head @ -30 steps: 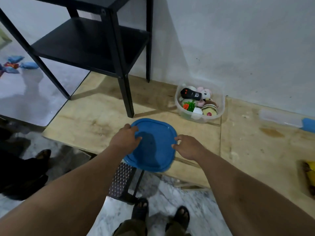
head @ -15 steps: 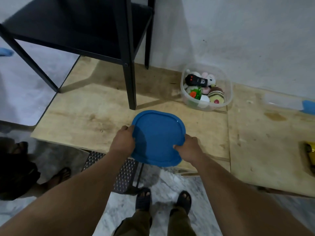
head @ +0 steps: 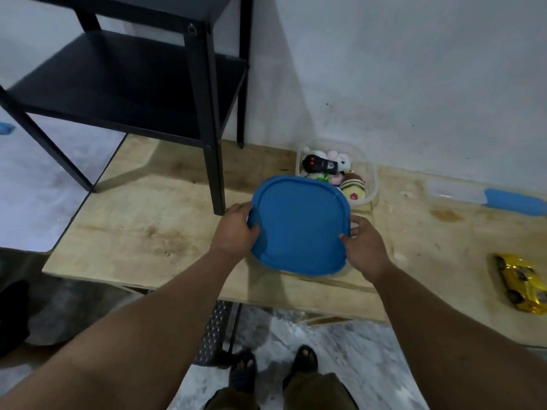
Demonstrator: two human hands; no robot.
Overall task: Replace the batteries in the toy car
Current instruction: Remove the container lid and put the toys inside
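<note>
The left hand (head: 236,232) and right hand (head: 365,247) grip the blue lid (head: 299,226) by its sides, probably to close the toy box (head: 371,176), while the yellow toy car (head: 522,282) waits far right, untouched.

Smooth blue plastic lid (head: 299,226), matt wooden board (head: 148,229), seemingly glossy toy car (head: 522,282).

A pale, scuffed plastered wall (head: 414,69) rises behind a light plywood worktop (head: 142,232) with stains and a seam between its boards. A black metal-framed shelf unit (head: 133,84) stands with its legs on the worktop's left part. Below lies a grey marbled stone floor (head: 340,350). The light is dim and even.
</note>
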